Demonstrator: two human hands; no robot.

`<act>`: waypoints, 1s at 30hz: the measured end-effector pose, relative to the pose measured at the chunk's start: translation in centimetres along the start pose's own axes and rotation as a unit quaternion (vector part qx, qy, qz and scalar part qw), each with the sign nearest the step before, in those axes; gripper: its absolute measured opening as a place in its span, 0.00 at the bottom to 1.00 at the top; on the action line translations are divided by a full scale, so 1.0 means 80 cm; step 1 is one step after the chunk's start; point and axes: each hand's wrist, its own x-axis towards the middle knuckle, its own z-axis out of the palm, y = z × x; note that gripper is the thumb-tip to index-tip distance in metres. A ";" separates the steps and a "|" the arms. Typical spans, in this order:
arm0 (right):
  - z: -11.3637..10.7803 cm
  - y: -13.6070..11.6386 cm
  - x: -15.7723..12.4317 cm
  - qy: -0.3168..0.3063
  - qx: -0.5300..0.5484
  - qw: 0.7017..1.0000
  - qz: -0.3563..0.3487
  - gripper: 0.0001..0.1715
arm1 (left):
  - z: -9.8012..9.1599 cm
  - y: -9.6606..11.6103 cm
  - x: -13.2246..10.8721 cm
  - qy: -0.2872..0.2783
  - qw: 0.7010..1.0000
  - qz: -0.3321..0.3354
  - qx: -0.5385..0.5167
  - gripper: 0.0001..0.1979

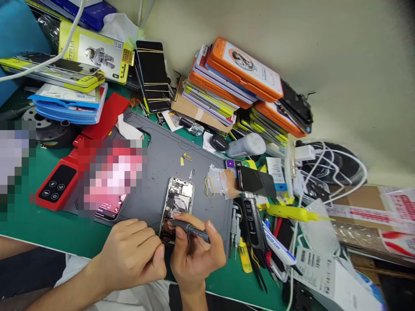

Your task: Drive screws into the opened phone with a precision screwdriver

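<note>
An opened phone [177,203] lies on a dark grey work mat [162,155], its inner boards and cables showing. My right hand [194,255] is closed round a dark screwdriver [191,229] whose tip rests on the phone's near end. My left hand [129,255] is curled beside the phone's near left edge, fingers folded against it; what they grip, if anything, is hidden. Small loose metal parts [185,158] lie on the mat beyond the phone.
Stacks of boxed phone accessories [233,82] and a black phone [152,75] crowd the back. A red device [58,185] sits left. Tweezers and tools [249,242], a yellow tool [292,212], white cables [324,164] and a black screen part [256,180] lie right.
</note>
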 end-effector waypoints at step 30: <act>-0.015 0.010 -0.010 -0.001 -0.061 0.997 -0.050 0.42 | 0.003 0.002 0.004 0.009 1.000 0.005 0.027 0.18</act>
